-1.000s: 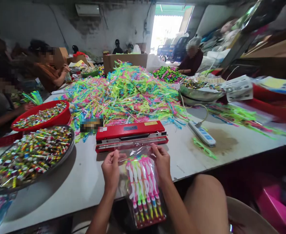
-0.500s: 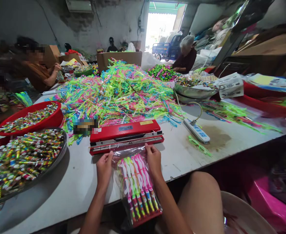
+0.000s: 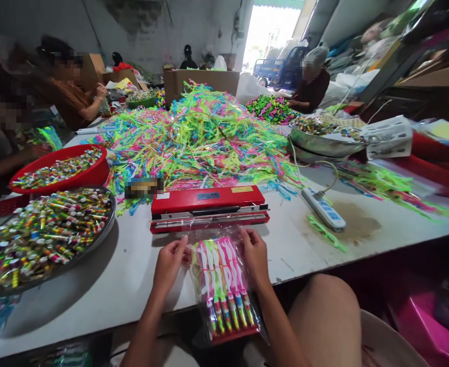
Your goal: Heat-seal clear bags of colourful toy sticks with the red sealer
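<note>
A clear plastic bag (image 3: 224, 285) holds a row of several colourful tubes with pink, white and green strips above them. Its lower end hangs past the table's front edge. My left hand (image 3: 171, 257) pinches the bag's upper left corner between thumb and fingers. At the upper right corner, my right hand (image 3: 254, 252) is closed on the same bag. The bag's top edge lies against the front of a red bar heat sealer (image 3: 209, 206), whose long metal jaw faces me.
A steel bowl (image 3: 114, 216) of small coloured tubes and a red basin (image 3: 104, 173) stand left. Behind the sealer rises a heap of bright plastic strips (image 3: 209, 132). A power strip (image 3: 324, 210) lies right. Co-workers sit left (image 3: 69, 97) and at the far right (image 3: 314, 84).
The view has shifted, so the table things appear further right. Both hands keep their hold on the bag, and its lower end hangs straighter, less tilted than before.
</note>
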`<state>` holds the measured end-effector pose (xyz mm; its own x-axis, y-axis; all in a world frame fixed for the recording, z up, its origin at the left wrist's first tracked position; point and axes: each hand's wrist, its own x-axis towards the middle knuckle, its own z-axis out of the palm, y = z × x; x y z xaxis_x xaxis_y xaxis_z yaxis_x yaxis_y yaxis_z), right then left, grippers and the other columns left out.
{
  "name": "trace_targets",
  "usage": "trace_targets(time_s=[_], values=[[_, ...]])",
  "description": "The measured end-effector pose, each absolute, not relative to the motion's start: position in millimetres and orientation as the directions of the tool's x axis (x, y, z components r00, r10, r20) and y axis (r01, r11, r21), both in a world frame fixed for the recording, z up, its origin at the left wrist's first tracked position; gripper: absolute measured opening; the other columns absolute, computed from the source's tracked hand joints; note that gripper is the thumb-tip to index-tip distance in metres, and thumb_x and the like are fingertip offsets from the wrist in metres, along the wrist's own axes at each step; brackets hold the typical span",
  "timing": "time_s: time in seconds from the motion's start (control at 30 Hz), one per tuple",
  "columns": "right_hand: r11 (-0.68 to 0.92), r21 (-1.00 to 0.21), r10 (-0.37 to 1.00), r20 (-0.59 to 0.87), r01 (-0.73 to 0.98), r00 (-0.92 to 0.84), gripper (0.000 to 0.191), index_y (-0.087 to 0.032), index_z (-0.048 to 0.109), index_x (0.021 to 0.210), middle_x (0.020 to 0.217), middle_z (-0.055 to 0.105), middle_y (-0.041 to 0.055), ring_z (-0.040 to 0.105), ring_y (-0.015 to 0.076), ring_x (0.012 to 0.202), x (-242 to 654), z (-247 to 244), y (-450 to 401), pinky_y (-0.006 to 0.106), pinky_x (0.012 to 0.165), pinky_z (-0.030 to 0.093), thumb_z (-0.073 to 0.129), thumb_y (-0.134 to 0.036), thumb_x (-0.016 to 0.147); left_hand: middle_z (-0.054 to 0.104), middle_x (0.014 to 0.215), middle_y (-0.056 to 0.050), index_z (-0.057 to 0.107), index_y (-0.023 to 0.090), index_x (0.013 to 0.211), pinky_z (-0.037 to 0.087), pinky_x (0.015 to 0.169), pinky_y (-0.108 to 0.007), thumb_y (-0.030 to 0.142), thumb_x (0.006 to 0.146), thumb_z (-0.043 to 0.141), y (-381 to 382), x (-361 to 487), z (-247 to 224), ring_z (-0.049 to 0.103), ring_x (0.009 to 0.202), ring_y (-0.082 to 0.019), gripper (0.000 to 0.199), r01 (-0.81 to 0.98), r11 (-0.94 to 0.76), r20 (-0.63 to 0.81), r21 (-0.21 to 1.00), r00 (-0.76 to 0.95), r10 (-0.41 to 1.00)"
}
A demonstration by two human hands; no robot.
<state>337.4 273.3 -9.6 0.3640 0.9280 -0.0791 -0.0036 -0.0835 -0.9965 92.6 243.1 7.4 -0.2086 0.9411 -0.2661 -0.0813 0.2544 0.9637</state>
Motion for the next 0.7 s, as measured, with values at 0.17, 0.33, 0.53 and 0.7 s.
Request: trace_targets(time_s=[0.17,0.33,0.53,0.7], values=[[-0.079,-0.995,0.942,-0.056,0.055,0.330,0.054,-0.020,0.070,0.092,0.067,0.061,-0.0016,0.052,0.0188,0.062,339,-14,266,0.031,0.061,0.042,0.072,-0.073,0.089,0.068,0.066,-0.004,0.076,0.015,0.079,0.047,0.048,-0.024,0.070,0.084,0.079,239,94,9,0.060,0.053,-0.015,0.055,0.039,0.202,-0.193,0.979,-0.162,0.968],[-0.060,-0.996,0.939,-0.032,0.072,0.342,0.048,-0.020,0.069,0.091,0.069,0.061,-0.0017,0.051,0.0180,0.062,337,-14,272,0.031,0.061,0.042,0.070,-0.068,0.092,0.064,0.065,-0.001,0.074,0.017,0.082,0.044,0.048,-0.024,0.062,0.087,0.077,244,99,7,0.056,0.052,-0.014,0.045,0.022,0.163,-0.156,0.986,-0.200,0.967],[0.009,-0.992,0.917,0.059,0.127,0.393,0.052,-0.020,0.067,0.086,0.074,0.064,0.0007,0.053,0.0188,0.067,330,-6,285,0.031,0.065,0.043,0.067,-0.071,0.093,0.062,0.068,0.001,0.071,0.019,0.082,0.044,0.053,-0.022,0.058,0.091,0.075,256,101,2,0.055,0.058,-0.013,0.040,-0.017,0.084,-0.085,0.996,-0.297,0.951],[0.013,-0.988,0.905,0.077,0.154,0.417,0.055,-0.021,0.066,0.085,0.075,0.067,0.0030,0.055,0.0205,0.069,323,0,296,0.032,0.067,0.043,0.062,-0.075,0.095,0.065,0.072,-0.001,0.073,0.018,0.084,0.044,0.057,-0.022,0.057,0.091,0.075,272,101,7,0.055,0.063,-0.013,0.039,0.021,0.053,-0.043,0.998,-0.334,0.942]])
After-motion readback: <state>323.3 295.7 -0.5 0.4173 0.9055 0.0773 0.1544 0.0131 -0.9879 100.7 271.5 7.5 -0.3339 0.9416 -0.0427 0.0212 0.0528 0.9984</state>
